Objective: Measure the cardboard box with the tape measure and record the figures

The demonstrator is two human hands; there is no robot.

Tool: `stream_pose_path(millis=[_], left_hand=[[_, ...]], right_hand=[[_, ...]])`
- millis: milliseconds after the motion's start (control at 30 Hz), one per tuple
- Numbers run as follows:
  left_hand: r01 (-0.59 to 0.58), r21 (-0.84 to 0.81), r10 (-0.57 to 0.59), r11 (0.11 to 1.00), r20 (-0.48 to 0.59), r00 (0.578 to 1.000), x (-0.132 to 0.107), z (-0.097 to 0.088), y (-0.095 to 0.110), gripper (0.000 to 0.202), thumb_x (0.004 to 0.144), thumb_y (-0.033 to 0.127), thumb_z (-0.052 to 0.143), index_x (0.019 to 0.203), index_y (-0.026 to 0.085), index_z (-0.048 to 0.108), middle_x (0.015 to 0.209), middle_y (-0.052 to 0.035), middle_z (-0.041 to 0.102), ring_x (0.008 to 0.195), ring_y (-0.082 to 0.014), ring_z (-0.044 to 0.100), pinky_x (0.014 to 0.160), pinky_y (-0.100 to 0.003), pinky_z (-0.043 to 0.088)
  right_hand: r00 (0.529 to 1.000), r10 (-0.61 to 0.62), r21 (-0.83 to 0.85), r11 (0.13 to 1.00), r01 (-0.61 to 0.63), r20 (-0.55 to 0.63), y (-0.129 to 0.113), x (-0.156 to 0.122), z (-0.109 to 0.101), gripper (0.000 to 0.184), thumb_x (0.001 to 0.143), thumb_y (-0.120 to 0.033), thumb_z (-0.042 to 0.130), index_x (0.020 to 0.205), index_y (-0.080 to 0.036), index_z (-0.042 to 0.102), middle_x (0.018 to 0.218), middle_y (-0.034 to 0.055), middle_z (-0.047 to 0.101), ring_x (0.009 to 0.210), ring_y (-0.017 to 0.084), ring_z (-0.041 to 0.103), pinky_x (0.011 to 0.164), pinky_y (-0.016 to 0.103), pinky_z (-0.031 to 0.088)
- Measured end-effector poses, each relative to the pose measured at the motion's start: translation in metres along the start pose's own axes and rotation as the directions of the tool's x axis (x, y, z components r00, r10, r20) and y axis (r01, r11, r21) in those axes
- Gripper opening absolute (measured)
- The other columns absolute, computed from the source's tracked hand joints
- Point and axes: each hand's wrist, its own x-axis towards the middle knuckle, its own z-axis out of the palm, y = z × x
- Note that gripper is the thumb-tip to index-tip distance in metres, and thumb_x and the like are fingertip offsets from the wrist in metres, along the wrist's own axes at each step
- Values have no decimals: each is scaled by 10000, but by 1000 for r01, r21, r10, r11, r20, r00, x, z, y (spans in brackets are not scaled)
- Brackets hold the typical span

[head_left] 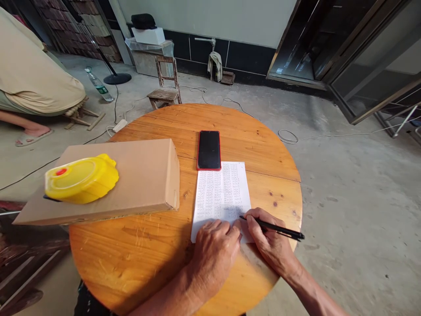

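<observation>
A white sheet of paper (222, 193) covered in rows of small writing lies on the round wooden table (158, 245). My right hand (268, 239) is closed round a black pen (276, 228), its tip touching the sheet's lower right part. My left hand (215, 250) rests on the sheet's bottom edge with its fingers curled and pressed down, holding the paper flat. A phone in a red case (209, 149) lies face up just beyond the sheet's top edge.
A flat cardboard box (144, 175) lies on the table's left side and overhangs the edge, with a yellow plastic container (81, 179) on top. Beyond stand a small wooden chair (165, 83), floor cables, a plastic bottle (98, 84) and a seated person (29, 74) at the far left.
</observation>
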Motion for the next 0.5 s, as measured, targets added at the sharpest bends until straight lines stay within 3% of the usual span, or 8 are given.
stream_pose_path(millis=[500], left_hand=[[-5,-5,5,1000,-25,1000,0,1,-1,166,750,122,741,887,208,700,682,19,639,650,-225,631,570,-353,482]], right_hand=[[1000,-6,54,999,7,-19,4,0,0,191,956,-238,489,819,-193,614,732,-5,644,638,124,568,614,218,439]])
